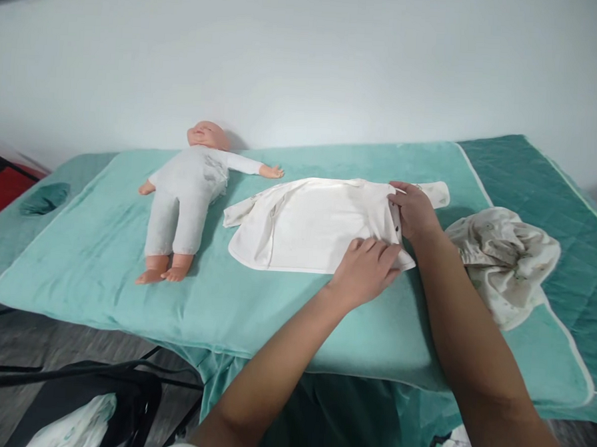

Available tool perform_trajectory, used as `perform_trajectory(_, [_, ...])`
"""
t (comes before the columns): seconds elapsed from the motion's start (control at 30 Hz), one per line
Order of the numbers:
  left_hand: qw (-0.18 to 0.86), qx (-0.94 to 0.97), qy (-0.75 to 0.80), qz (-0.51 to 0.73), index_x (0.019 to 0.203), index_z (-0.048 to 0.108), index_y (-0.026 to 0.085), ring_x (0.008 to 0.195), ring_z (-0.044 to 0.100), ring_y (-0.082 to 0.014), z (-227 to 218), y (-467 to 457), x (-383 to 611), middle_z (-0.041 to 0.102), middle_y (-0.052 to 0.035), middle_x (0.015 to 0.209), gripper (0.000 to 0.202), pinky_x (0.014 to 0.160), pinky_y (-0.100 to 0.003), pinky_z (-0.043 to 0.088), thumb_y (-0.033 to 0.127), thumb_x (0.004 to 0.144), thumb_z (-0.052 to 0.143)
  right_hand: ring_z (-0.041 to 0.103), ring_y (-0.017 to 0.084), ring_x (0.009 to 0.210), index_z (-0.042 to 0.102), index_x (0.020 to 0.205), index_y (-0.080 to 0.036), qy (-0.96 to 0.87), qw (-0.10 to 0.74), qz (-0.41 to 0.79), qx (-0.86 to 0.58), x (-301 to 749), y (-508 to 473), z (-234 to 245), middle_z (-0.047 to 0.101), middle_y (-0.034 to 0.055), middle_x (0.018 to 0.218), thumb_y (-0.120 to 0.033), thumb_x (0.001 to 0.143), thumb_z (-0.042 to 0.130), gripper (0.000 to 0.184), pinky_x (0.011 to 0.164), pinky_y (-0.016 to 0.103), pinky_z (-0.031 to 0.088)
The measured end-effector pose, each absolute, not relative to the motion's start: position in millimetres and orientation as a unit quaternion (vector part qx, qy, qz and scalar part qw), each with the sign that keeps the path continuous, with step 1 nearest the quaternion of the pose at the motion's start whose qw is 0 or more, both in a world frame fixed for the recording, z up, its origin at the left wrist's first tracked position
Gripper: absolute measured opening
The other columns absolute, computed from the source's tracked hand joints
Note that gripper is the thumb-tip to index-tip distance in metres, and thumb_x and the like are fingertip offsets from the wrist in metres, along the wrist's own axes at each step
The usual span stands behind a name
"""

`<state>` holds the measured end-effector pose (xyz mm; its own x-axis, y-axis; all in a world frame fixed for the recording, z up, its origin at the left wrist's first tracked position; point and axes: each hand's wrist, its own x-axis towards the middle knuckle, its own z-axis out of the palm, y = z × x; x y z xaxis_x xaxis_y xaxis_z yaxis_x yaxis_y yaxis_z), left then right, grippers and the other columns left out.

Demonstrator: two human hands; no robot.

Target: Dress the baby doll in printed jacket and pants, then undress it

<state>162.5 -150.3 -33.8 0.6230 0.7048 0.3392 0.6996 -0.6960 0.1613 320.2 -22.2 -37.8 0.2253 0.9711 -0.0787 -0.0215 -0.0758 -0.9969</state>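
The shirt (313, 227) lies on the bed (96, 266), long axis sideways, stretching left from the right hand (415, 213), fingers pinching its side edge, and the left hand (363, 270), whose fingers' grip I cannot tell.

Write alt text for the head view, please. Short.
Two bare hands touch a white shirt spread on a green mat: the left hand at its lower right, the right hand at its upper right, near a sleeve. A doll in white lies to the left, a crumpled cloth to the right.
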Motion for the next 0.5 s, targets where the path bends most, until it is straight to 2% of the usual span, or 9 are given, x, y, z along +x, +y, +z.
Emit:
perform_trajectory(0.07, [0.001,0.902,0.387,0.192,0.123,0.058,0.018,0.102,0.062,-0.0226,-34.8,-150.3,162.9,0.071,-0.0080,0.107,0.026,0.083,-0.039,0.039,0.026,0.104,0.042,0.071,0.024,0.089,0.056,0.110,-0.025,-0.428,0.531,0.462,-0.566,318.4,-21.4,-40.3,0.070,0.0053,0.097,-0.026,0.068,0.062,0.042,0.082,0.042,0.059])
perform_trajectory(0.13, [0.007,0.898,0.392,0.197,0.110,0.062,0.019,0.098,0.062,-0.0214,-35.5,-150.1,162.6,0.071,-0.0068,0.103,0.025,0.081,-0.038,0.038,0.022,0.104,0.038,0.072,0.024,0.091,0.056,0.112,-0.025,-0.436,0.520,0.467,-0.568,316.5,-21.7,-41.4,0.071,0.0063,0.103,-0.027,0.069,0.066,0.044,0.083,0.043,0.060])
perform_trajectory(0.2, [0.017,0.886,0.416,0.205,0.107,0.062,0.019,0.096,0.062,-0.0218,-35.4,-150.3,162.9,0.070,-0.0071,0.103,0.027,0.081,-0.038,0.039,0.034,0.106,0.040,0.072,0.025,0.090,0.056,0.115,-0.026,-0.444,0.507,0.471,-0.569,314.9,-23.1,-41.2,0.072,0.0067,0.107,-0.027,0.069,0.070,0.048,0.084,0.044,0.060])
perform_trajectory(0.27, [0.019,0.880,0.427,0.208,0.116,0.060,0.018,0.099,0.061,-0.0232,-34.5,-151.1,164.3,0.069,-0.0082,0.107,0.040,0.083,-0.038,0.040,0.053,0.102,0.046,0.072,0.025,0.090,0.056,0.117,-0.026,-0.453,0.497,0.476,-0.567,313.4,-24.9,-39.9,0.074,0.0058,0.107,-0.026,0.068,0.071,0.051,0.085,0.045,0.060])
perform_trajectory(0.33, [0.006,0.888,0.414,0.200,0.123,0.057,0.017,0.102,0.060,-0.0246,-33.5,-152.1,166.4,0.068,-0.0093,0.111,0.050,0.084,-0.040,0.040,0.060,0.098,0.052,0.072,0.025,0.089,0.056,0.120,-0.025,-0.466,0.484,0.485,-0.560,312.2,-26.8,-38.4,0.074,0.0052,0.107,-0.026,0.068,0.070,0.053,0.087,0.046,0.059])
perform_trajectory(0.5, [-0.027,0.908,0.382,0.173,0.106,0.064,0.019,0.102,0.058,-0.0243,-33.2,-153.1,168.1,0.066,-0.0084,0.105,0.020,0.082,-0.041,0.037,0.029,0.102,0.047,0.071,0.027,0.102,0.055,0.129,-0.023,-0.552,0.446,0.444,-0.547,311.0,-30.3,-35.8,0.074,0.0067,0.114,-0.023,0.071,0.062,0.058,0.100,0.051,0.054])
